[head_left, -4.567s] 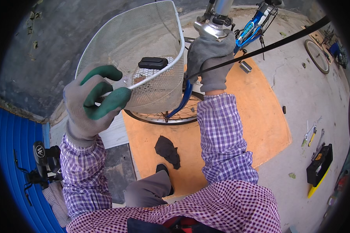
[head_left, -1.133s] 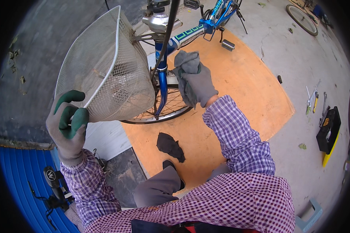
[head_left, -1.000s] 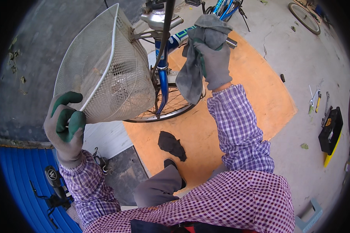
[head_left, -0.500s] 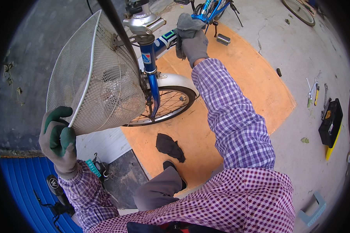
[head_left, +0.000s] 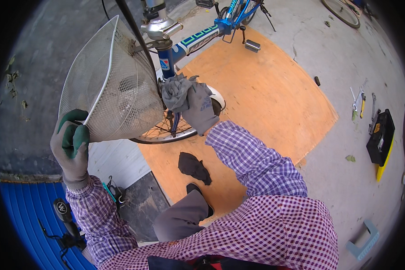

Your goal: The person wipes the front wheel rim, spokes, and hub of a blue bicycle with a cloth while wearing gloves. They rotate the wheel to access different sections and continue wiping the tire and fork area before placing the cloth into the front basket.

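My left hand [head_left: 72,146], in a grey glove with green-coated fingers, is closed on the rim of a white wire-mesh bicycle basket [head_left: 117,90]. In my gloved right hand [head_left: 200,108] is a crumpled grey rag [head_left: 179,92], pressed at the lower head tube and fork of a blue folding bicycle [head_left: 166,63]. The rag hides the fork's upper part and some of the front wheel [head_left: 184,135]. My right fingers are mostly covered by the rag. Above them, the bicycle's frame tube [head_left: 198,40] shows uncovered, running back to the right.
The bicycle stands on an orange-brown board [head_left: 265,99]. A dark cloth [head_left: 194,168] lies on it near my foot. To the right are wrenches [head_left: 357,101] and a black-and-yellow toolbox [head_left: 380,139]. A black handlebar [head_left: 67,220] is at lower left.
My right hand has moved with the rag from the frame tube down and left to the fork area. My left hand keeps hold of the basket rim. The view has shifted slightly.
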Motion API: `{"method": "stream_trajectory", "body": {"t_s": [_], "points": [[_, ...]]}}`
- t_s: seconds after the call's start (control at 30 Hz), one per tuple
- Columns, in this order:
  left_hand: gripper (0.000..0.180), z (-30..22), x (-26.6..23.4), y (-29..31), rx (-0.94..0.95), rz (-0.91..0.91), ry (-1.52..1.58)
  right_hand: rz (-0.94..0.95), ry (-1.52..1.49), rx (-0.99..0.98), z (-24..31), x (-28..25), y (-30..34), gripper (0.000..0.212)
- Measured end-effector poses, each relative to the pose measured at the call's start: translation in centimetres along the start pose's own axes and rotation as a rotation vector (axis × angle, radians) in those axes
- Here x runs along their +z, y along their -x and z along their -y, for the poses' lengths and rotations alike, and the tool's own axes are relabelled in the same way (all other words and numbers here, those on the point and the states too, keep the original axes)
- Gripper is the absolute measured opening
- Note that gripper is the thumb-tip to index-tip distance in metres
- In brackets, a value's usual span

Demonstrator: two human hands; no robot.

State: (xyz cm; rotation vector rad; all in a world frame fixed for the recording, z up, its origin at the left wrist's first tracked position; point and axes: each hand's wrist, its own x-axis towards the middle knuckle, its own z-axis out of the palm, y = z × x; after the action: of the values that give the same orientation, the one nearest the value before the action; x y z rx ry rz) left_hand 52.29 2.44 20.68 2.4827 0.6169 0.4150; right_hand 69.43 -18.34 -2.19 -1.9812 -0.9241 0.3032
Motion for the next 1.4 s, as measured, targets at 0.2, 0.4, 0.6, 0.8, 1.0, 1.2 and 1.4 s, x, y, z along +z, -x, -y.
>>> {"method": "stream_trajectory", "body": {"t_s": [0.2, 0.4, 0.6, 0.8, 1.0, 1.2, 1.4], "points": [[0.039, 2.9, 1.5, 0.0, -0.039, 0.041, 0.024, 0.355, 0.080, 0.264, -3.7, 1.4, 2.9, 0.037], [0.033, 11.7, 4.4, -0.1, 0.077, 0.043, -0.007, 0.489, -0.087, 0.568, -5.7, 2.4, 5.1, 0.039], [0.042, 19.7, 5.7, 3.5, -0.111, 0.022, -0.034, 0.557, -0.157, 0.772, -7.1, 2.1, 7.1, 0.038], [0.040, 16.5, 5.5, 11.7, -0.123, -0.312, -0.012, 0.295, -0.509, 0.945, -2.5, -0.2, 10.9, 0.032], [0.050, -6.9, 3.0, 29.6, -0.361, 0.212, 0.512, 0.323, -0.604, 0.874, 15.3, -14.3, 25.8, 0.037], [0.101, -33.7, -2.1, 46.9, -0.588, 0.410, 1.138, 0.421, -0.649, 0.828, 34.4, -29.5, 43.9, 0.046], [0.102, -41.7, -3.2, 53.7, -0.521, 0.352, 1.284, 0.403, -0.592, 0.877, 38.7, -35.7, 51.9, 0.050]]}}
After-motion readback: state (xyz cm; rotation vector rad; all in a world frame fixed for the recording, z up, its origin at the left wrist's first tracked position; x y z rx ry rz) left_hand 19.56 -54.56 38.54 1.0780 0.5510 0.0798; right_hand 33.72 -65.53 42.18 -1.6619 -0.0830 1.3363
